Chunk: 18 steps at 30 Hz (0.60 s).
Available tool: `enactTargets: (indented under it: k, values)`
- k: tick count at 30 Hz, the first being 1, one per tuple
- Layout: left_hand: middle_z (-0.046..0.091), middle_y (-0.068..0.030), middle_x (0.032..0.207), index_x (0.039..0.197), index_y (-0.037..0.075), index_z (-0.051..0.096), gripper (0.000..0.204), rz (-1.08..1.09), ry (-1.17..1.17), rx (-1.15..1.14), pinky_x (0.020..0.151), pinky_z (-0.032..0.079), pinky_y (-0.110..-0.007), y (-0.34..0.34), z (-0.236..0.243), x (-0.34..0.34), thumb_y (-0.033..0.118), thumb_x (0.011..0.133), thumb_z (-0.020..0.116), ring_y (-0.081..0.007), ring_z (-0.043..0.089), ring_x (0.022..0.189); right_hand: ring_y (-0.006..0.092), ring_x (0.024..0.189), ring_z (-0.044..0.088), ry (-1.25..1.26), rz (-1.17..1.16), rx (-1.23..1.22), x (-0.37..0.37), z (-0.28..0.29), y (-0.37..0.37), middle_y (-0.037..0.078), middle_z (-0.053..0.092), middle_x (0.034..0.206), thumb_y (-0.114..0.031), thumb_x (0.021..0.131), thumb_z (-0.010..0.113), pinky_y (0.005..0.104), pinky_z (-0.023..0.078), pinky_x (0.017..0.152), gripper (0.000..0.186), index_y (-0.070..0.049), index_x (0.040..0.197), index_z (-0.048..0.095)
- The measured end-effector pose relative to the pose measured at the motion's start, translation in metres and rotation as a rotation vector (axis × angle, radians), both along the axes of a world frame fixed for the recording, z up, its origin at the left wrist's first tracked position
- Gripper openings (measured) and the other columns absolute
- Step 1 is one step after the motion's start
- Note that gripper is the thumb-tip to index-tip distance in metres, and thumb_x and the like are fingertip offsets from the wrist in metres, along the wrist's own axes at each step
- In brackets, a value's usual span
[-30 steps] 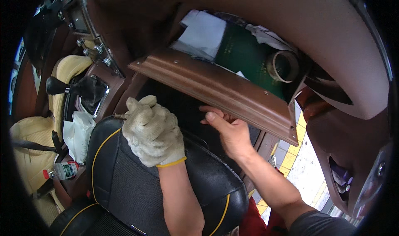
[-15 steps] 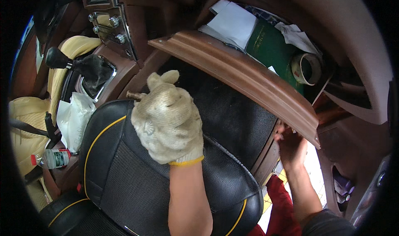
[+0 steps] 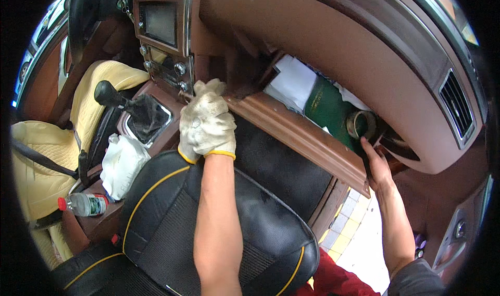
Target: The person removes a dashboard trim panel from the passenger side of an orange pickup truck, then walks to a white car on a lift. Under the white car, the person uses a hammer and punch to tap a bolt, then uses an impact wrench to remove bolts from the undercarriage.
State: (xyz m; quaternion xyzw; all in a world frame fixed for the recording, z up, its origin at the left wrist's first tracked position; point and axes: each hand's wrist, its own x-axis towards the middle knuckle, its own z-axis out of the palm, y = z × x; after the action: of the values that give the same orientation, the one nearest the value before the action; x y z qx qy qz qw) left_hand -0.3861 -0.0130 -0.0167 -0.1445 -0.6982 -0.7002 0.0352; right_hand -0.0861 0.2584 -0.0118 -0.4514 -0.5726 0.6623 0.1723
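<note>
My left hand (image 3: 205, 123) is in a cream knitted work glove with a yellow cuff, closed near the lower centre console. A second yellow-cuffed glove (image 3: 188, 153) is bunched against it and appears to be held there. A short brownish piece (image 3: 184, 96) sticks out on its left side; its kind cannot be made out. My right hand (image 3: 378, 165), bare, holds the right end of the lowered brown glove box (image 3: 307, 142), thumb upward, other fingers mostly hidden. Inside lie white papers (image 3: 293, 79), a green folder (image 3: 328, 103) and a tape roll (image 3: 360, 124) close to my thumb.
Below is a black seat (image 3: 219, 218) with yellow piping. At left are a gear lever (image 3: 109, 94), a white plastic bag (image 3: 124, 165) and a red-capped bottle (image 3: 86, 204). The brown dashboard (image 3: 323, 40) overhangs the glove box; the doorway opens at right.
The view has shifted, showing more dashboard and screen. My right hand has moved from under the glove box's end up to its side, near the tape roll. My left hand now lies closer to the console.
</note>
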Motion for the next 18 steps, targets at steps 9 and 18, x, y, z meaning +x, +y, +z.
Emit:
enactTargets:
  k: [9, 18]
  values:
    - [0.073, -0.0086, 0.087, 0.088, 0.001, 0.069, 0.047, -0.008, 0.245, -0.16, 0.086, 0.053, -0.033, 0.007, -0.004, -0.023, 0.031, 0.118, 0.048, -0.0187, 0.066, 0.08, 0.0315, 0.158, 0.039, -0.366, -0.104, 0.162, -0.011, -0.004, -0.008, 0.02, 0.046, 0.168, -0.064, 0.102, 0.067, 0.0399, 0.027, 0.129, 0.096, 0.006, 0.163, 0.04]
    - [0.067, -0.0075, 0.088, 0.097, 0.005, 0.07, 0.034, -0.014, 0.207, 0.075, 0.093, 0.055, -0.04, 0.009, -0.042, -0.03, 0.031, 0.114, 0.058, -0.0253, 0.067, 0.087, 0.0208, 0.121, 0.065, -0.256, -0.126, 0.144, 0.0, -0.022, 0.0, 0.013, 0.066, 0.142, -0.054, 0.111, 0.057, 0.0367, 0.051, 0.105, 0.068, 0.001, 0.151, 0.057]
